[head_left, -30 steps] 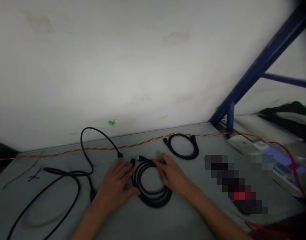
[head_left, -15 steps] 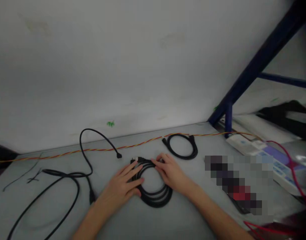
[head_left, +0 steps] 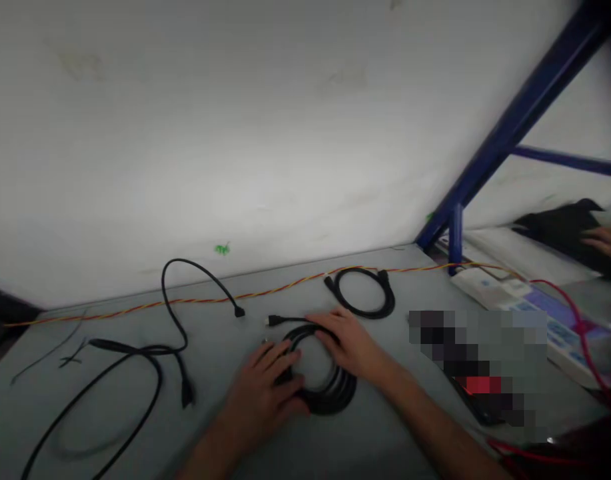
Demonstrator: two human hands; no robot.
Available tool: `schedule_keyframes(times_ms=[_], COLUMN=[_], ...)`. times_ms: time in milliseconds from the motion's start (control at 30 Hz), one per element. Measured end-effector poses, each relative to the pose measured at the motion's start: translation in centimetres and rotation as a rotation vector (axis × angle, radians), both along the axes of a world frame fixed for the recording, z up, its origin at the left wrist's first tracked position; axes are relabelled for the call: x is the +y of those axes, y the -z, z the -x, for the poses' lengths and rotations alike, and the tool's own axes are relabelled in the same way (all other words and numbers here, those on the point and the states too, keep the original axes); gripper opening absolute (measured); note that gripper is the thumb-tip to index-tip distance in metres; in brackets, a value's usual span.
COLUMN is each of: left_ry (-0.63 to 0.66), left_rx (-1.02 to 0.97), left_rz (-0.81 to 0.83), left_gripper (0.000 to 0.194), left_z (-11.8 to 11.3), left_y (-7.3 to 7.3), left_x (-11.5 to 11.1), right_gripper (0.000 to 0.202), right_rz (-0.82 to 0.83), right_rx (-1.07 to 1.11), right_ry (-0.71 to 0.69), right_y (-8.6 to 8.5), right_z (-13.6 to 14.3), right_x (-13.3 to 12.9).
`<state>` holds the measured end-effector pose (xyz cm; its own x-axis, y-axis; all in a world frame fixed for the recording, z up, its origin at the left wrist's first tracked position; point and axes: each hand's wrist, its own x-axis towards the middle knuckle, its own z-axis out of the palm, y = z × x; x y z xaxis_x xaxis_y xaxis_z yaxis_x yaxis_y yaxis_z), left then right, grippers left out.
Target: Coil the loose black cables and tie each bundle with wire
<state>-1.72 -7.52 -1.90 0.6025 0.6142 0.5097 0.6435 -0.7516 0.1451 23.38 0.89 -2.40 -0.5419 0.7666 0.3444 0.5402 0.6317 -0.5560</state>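
A coiled black cable lies on the grey table between my two hands. One end of it, with a dark plug, sticks out to the left past the coil's far side. My left hand rests on the coil's left side, its fingers outstretched and slightly apart. Fingers of my right hand curl over the coil's upper right side and grip it; the fingertips are partly hidden. Just beyond my right hand sits a smaller black cable coil.
On the left a loose black cable sprawls in loops, near thin black ties. A twisted red-yellow wire runs along the wall. To the right are a blurred-out patch, a white power strip, a blue frame and another person's hand.
The coil and my left hand have shifted slightly right. The plug end now extends clear of the coil on the left. Another person's hand has appeared at the far right.
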Motion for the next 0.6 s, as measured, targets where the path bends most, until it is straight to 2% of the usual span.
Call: schedule_keyframes(times_ms=[133, 233, 333, 500, 600], left_ry=[-0.028, 0.035, 0.097, 0.135, 0.141], left_rx=[0.008, 0.056, 0.139, 0.191, 0.19], left_rz=[0.015, 0.051, 0.134, 0.24, 0.232], left_gripper=[0.037, 0.041, 0.03, 0.047, 0.045], left_z=[0.4, 0.8, 1.3, 2.1, 2.3], left_y=[-0.4, -1.2, -2.1, -3.2, -3.1], left_x=[1.1, 2.0, 2.4, 2.6, 3.1], right_gripper=[0.041, 0.043, 0.046, 0.057, 0.06], right_rz=[0.024, 0.043, 0.054, 0.086, 0.098], right_rx=[-0.002, -0.005, -0.008, -0.015, -0.025], right_ry=[-0.038, -0.052, -0.049, -0.063, -0.074], right_y=[-0.1, 0.0, 0.2, 0.3, 0.3], right_z=[-0.4, -0.7, -0.9, -1.1, -1.2], right_x=[-0.4, -0.5, -0.6, -0.6, -0.5])
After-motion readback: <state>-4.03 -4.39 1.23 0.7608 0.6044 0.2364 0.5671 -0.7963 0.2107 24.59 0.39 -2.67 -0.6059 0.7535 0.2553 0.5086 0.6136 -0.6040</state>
